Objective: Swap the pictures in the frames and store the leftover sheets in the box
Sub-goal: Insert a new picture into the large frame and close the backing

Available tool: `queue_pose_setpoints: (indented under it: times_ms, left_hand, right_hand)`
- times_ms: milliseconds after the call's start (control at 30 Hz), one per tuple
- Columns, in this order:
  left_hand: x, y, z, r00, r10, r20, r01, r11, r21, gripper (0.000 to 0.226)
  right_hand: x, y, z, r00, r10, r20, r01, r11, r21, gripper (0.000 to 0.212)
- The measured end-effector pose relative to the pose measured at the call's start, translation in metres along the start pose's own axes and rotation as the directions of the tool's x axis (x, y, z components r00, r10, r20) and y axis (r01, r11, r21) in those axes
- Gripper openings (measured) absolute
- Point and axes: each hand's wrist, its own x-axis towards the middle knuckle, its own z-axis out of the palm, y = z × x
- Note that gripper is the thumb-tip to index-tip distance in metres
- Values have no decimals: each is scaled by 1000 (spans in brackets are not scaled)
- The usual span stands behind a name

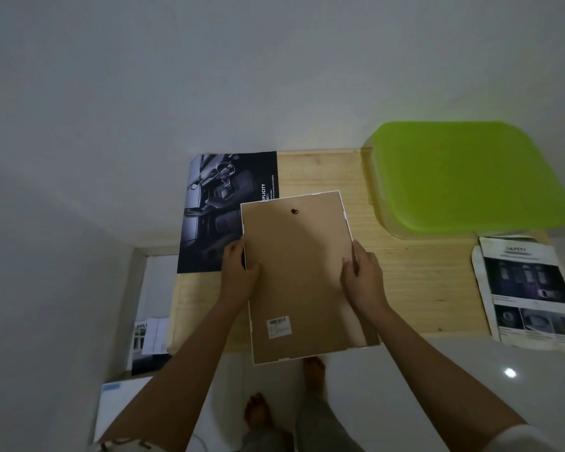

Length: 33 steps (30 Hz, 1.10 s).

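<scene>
Frame (299, 275) recorded back side up, brown backing board showing, hanger hole (295, 211) at the far end and barcode label (279, 326) toward the near end. Long axis runs away from the person, turned slightly off square. The near end overhangs the front edge of the table (421, 288); whether the frame is resting or raised a little cannot be told.

Grip is two-handed and symmetrical. The left hand (240, 272) is clamped on the left long edge and the right hand (364, 278) on the right long edge, each with the thumb laid on the backing and the fingers wrapped under the rim. Both hands sit near mid-length, so neither is nearer.

Small white tabs are seen along the rim. The next step is judged to be freeing the backing, which would need one hand released.

Clearances:
- The far-left corner overlaps a dark poster sheet (216, 207).
- Bare wood lies to the right, between the frame and the box (470, 177), whose green lid is on.
- A printed safety sheet (529, 288) lies at the right end, well apart.
</scene>
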Motion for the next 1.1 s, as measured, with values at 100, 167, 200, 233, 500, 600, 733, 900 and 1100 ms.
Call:
queue_pose_setpoints:
  times_ms: [100,167,200,233,500,600,733,900,1100]
  left_hand:
    - [3,-2,-2,1000,15,19,-15,1000,-1,64]
    - [4,-3,-3,999,27,30,-26,1000,-8,64]
    - [4,-3,-3,999,33,36,-33,999,-15,63]
    - [4,-4,-5,998,39,45,-39,999,-19,63]
    - [22,-4,-22,994,109,15,-110,994,28,46]
    - [45,4,-24,985,170,-17,-167,979,115,39]
    - [82,20,-19,975,221,-13,-216,961,171,38]
    - [118,27,-9,963,259,77,-270,926,265,30]
    - [131,27,-2,971,237,28,-238,949,208,12]
  right_hand:
    - [-4,-2,1,1000,0,21,0,1000,-21,49]
    - [-7,-3,2,1000,3,16,-3,999,-32,50]
    - [-8,-3,2,1000,10,10,-10,999,-32,50]
    - [-8,-4,2,1000,19,7,-19,999,-30,50]
    - [2,-23,1,994,-77,-78,75,997,-35,39]
    - [26,-35,10,980,-197,-12,197,980,-37,35]
    - [65,-51,21,925,-331,186,352,932,-93,37]
    - [95,-60,34,871,-409,271,435,899,-43,28]
    - [112,-59,41,863,-432,261,435,899,48,21]
